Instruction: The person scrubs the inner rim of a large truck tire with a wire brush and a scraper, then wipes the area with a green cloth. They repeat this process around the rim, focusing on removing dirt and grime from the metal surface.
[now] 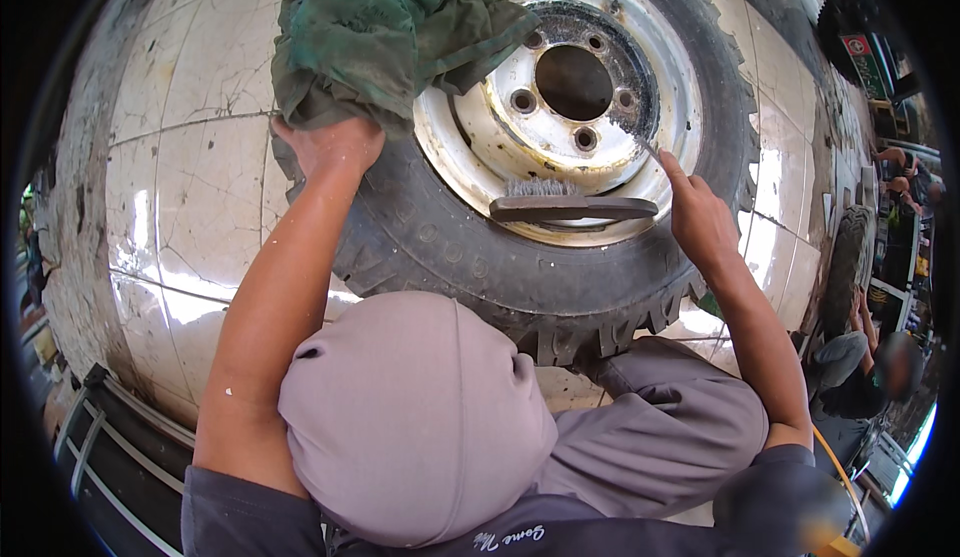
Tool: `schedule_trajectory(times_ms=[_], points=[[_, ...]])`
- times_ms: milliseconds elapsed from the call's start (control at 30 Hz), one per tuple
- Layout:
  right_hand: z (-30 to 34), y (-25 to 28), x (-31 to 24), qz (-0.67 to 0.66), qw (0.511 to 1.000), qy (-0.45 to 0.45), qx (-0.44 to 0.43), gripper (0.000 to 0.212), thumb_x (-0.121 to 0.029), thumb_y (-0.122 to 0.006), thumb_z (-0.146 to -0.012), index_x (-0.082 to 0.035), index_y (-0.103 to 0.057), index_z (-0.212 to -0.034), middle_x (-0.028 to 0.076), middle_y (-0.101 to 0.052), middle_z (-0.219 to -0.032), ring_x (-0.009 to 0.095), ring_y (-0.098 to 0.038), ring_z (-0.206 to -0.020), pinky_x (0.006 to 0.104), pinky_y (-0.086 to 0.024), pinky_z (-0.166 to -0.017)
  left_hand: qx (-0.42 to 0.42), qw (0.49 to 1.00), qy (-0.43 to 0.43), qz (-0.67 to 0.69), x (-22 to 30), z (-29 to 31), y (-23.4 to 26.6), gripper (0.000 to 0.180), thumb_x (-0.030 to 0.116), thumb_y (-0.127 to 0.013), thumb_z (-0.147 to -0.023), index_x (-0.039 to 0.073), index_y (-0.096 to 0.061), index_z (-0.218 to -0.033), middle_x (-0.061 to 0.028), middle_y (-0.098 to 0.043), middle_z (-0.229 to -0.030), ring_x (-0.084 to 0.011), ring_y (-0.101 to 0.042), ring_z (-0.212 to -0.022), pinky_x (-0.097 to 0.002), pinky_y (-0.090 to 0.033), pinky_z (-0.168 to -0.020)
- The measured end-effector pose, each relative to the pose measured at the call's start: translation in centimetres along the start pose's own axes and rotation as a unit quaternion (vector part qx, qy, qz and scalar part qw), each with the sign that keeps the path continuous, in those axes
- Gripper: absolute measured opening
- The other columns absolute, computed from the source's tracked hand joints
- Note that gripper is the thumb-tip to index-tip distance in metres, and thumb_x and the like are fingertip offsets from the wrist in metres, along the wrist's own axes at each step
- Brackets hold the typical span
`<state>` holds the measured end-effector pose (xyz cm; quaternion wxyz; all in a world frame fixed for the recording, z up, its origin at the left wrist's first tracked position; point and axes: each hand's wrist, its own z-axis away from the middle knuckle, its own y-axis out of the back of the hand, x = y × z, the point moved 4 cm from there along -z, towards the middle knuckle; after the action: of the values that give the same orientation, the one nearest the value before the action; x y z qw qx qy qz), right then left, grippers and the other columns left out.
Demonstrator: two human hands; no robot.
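A large black tyre (440, 232) lies flat on the floor in front of me, with a worn, chipped white steel wheel rim (480, 142) in it. My right hand (703, 215) is closed around a thin metal scraping tool (648, 144), its index finger along it and its tip at the rim's inner face; most of the handle is hidden in the palm. At the tyre's left edge, my left hand (335, 147) reaches under a bunched green cloth (365, 42), which hides its fingers. A wire brush (575, 207) with a long dark handle rests across the near side of the rim.
Cracked, glossy white tiles (190, 177) surround the tyre. My bent knees in grey trousers (420, 407) are close to its near side. A metal frame (100, 437) stands at lower left. Far right, another person (855, 362) sits near a second tyre (850, 252).
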<state>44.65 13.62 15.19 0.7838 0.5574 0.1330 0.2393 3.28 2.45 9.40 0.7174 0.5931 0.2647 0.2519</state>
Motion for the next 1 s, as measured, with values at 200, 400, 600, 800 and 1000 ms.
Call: schedule_trajectory(times_ms=[200,400,600,800,1000], points=[[-0.4,0.1,-0.3,0.011,1.000,-0.016,-0.012,0.070,0.000,-0.047,-0.088,-0.030,-0.035,-0.150,0.020,-0.061,-0.095,0.041,-0.066,-0.080,0.0523,-0.052,-0.074,-0.004,1.000,0.008,-0.001,-0.1,-0.2,-0.6,0.090,0.061,-0.051,-0.088,0.014,-0.017,-0.157,-0.0116,-0.026,-0.161,-0.0289,-0.024,-0.148,-0.0528,-0.005,-0.122],[-0.1,0.0,-0.3,0.012,0.999,-0.023,-0.037,0.070,0.000,-0.047,-0.089,-0.032,-0.035,-0.150,0.020,-0.061,-0.094,0.041,-0.066,-0.081,0.0519,-0.051,-0.074,-0.002,1.000,0.003,0.003,0.1,0.2,0.1,0.089,0.062,-0.049,-0.089,0.016,-0.015,-0.158,-0.0115,-0.024,-0.161,-0.0293,-0.022,-0.149,-0.0522,-0.003,-0.123],[0.2,-0.1,-0.6,0.003,1.000,-0.003,-0.022,0.068,-0.001,-0.046,-0.089,-0.031,-0.035,-0.149,0.020,-0.062,-0.095,0.041,-0.065,-0.081,0.0518,-0.051,-0.074,-0.015,1.000,0.004,-0.006,-0.1,0.1,-0.4,0.088,0.062,-0.049,-0.089,0.017,-0.017,-0.157,-0.0111,-0.025,-0.161,-0.0294,-0.022,-0.149,-0.0543,-0.004,-0.122],[0.4,0.1,-0.8,0.004,0.999,0.005,-0.034,0.066,-0.002,-0.045,-0.090,-0.029,-0.036,-0.149,0.020,-0.062,-0.096,0.041,-0.066,-0.082,0.0511,-0.051,-0.075,0.001,1.000,-0.002,-0.001,0.1,0.2,0.3,0.088,0.062,-0.050,-0.089,0.016,-0.019,-0.157,-0.0109,-0.026,-0.161,-0.0291,-0.024,-0.148,-0.0549,-0.004,-0.122],[0.8,0.1,-0.9,0.005,0.999,-0.003,-0.035,0.066,-0.002,-0.045,-0.090,-0.029,-0.036,-0.150,0.020,-0.063,-0.097,0.041,-0.066,-0.082,0.0513,-0.052,-0.075,0.015,1.000,-0.002,0.009,-0.1,0.2,0.1,0.088,0.062,-0.050,-0.089,0.015,-0.020,-0.157,-0.0110,-0.027,-0.161,-0.0299,-0.025,-0.148,-0.0551,-0.006,-0.121]])
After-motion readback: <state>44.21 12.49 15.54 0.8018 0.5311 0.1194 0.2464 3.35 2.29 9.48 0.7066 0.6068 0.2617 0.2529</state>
